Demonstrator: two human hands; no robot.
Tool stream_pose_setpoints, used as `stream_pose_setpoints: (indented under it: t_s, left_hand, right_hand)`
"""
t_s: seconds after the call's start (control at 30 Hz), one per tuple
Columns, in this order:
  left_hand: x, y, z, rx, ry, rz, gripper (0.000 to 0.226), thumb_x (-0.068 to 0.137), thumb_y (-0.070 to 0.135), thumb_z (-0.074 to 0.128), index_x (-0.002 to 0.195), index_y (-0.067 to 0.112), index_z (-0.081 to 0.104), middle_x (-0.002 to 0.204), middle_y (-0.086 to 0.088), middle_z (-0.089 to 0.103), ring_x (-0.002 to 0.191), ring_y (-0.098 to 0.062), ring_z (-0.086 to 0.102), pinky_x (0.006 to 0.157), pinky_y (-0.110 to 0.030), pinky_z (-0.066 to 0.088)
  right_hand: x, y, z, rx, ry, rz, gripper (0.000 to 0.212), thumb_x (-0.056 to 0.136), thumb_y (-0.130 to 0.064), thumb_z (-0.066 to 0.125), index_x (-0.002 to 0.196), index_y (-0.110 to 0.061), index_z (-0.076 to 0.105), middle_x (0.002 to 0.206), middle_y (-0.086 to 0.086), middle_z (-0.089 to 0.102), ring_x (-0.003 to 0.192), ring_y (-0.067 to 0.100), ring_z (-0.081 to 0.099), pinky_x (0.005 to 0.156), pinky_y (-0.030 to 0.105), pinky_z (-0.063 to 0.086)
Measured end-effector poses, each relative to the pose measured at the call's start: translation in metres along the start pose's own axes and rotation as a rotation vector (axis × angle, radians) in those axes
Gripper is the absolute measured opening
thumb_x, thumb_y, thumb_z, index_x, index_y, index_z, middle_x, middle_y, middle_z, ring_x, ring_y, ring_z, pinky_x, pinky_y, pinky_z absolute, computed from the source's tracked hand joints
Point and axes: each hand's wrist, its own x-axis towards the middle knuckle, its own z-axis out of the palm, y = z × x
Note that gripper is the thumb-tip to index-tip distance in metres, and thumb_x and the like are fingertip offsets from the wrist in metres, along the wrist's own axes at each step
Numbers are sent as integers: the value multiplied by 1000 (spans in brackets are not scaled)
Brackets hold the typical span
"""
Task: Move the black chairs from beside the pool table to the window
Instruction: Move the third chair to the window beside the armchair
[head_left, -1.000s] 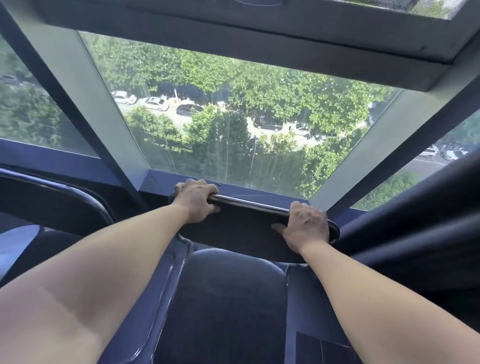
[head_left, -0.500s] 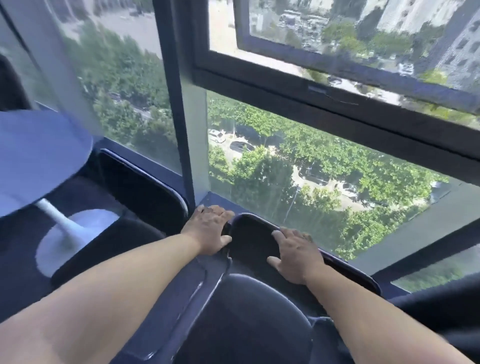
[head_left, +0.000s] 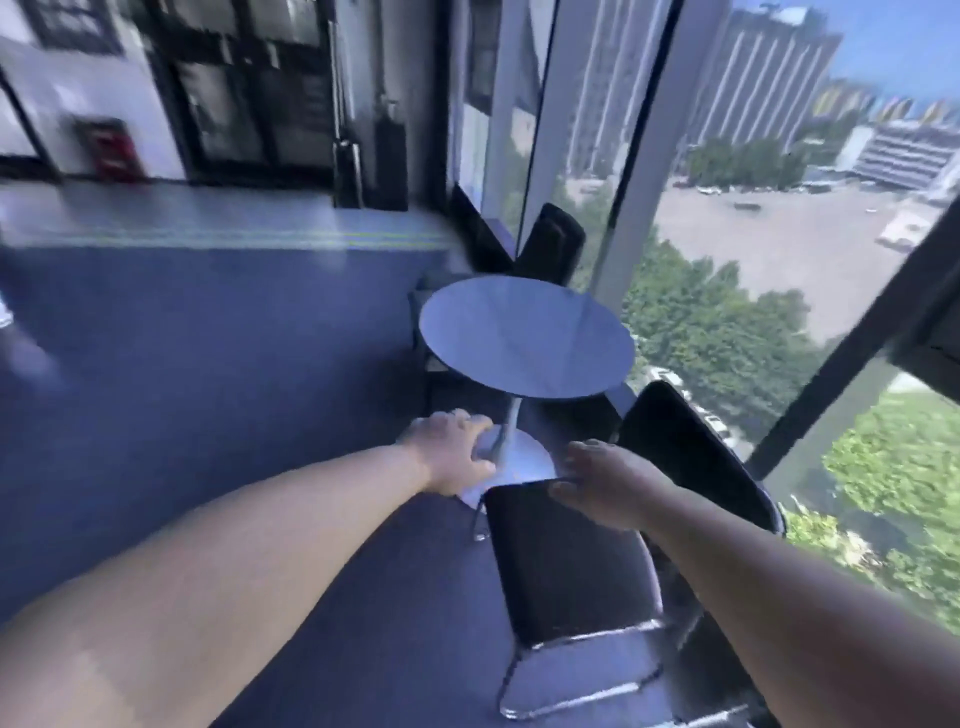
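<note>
Black chair (head_left: 571, 566) stands lower centre-right of frame, its backrest toward the window (head_left: 727, 322), just beside the round counter (head_left: 524, 338). Left hand (head_left: 452, 454) hangs left of the seat and right hand (head_left: 608, 480) above its far edge. Fingers of both are loose, grasping nothing.

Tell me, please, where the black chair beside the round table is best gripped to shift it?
On the black chair, probably grip the top rim of the backrest, held toward both ends and approached from above on the room side. The back stands toward the window, so the glass blocks the far side, while the curved rim is exposed.
</note>
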Motion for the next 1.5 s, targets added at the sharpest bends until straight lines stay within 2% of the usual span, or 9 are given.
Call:
stream_pose_setpoints:
  t_s: [0.43, 0.6, 0.83, 1.0, 1.2, 1.27, 1.37, 1.43, 1.5]
  left_hand:
    - [-437, -423, -84, -66, 86, -719, 61, 93, 57, 49, 147, 30, 37, 148, 4, 40, 130, -24, 46, 93, -37, 41]
    - [-578, -530, -77, -153, 113, -960, 65, 93, 59, 48, 149, 30, 34, 151, 2, 40, 132, -25, 45, 96, -37, 41]
    - [-707, -676, -60, -231, 147, -1152, 69, 92, 59, 48, 151, 31, 27, 144, 0, 49, 118, -26, 52, 81, -35, 42]
    - [-778, -818, -63, -300, 149, -1276, 66, 92, 59, 47, 150, 32, 28, 112, 4, 56, 94, -22, 51, 74, -33, 42]
    - [-884, -964, -70, -444, 197, -1408, 67, 94, 55, 50, 152, 29, 28, 85, 14, 55, 89, -16, 54, 71, -31, 39]
    - [-928, -1004, -76, -473, 202, -1447, 68, 95, 55, 50, 153, 29, 27, 105, 8, 60, 96, -17, 56, 77, -31, 42]
    - [-999, -1074, -88, -476, 239, -1494, 68, 96, 54, 51, 154, 29, 26, 141, -1, 51, 112, -21, 54, 85, -31, 42]
    - [-1047, -1128, -92, -440, 252, -1509, 68, 95, 55, 50, 154, 29, 26, 149, 0, 46, 126, -22, 50, 87, -31, 39]
    - [-1097, -1189, -95, -406, 257, -1519, 68, 94, 58, 48, 154, 32, 26, 143, 1, 52, 126, -22, 51, 89, -32, 41]
  right_hand:
    - [-9, -613, -6, -341, -105, -777, 57, 93, -61, 52, 142, -32, 46, 142, -4, 52, 128, 23, 51, 101, 39, 45]
    - [-28, -788, 14, -445, -156, -996, 57, 94, -60, 52, 143, -31, 46, 143, -2, 51, 131, 24, 48, 103, 39, 43]
    - [-15, -1007, 64, -491, -224, -1194, 59, 94, -61, 52, 144, -29, 46, 144, -3, 51, 132, 22, 45, 100, 34, 38]
    - [16, -1183, 98, -541, -274, -1301, 59, 96, -57, 52, 145, -26, 45, 147, -3, 48, 134, 21, 43, 101, 32, 36]
    - [37, -1382, 116, -584, -317, -1324, 60, 97, -55, 51, 147, -24, 43, 152, -3, 42, 139, 21, 39, 108, 35, 36]
    - [30, -1445, 117, -606, -329, -1346, 60, 97, -55, 52, 147, -25, 43, 153, -3, 42, 140, 20, 38, 109, 36, 35]
    - [10, -1546, 121, -628, -327, -1386, 59, 97, -55, 52, 148, -26, 42, 153, -5, 42, 140, 19, 38, 107, 35, 35]
    - [-4, -1615, 130, -637, -327, -1410, 59, 97, -54, 51, 148, -26, 42, 153, -5, 41, 140, 19, 37, 106, 35, 34]
    - [-17, -1691, 146, -647, -316, -1416, 58, 98, -53, 51, 148, -25, 42, 154, -3, 40, 140, 20, 38, 105, 34, 33]
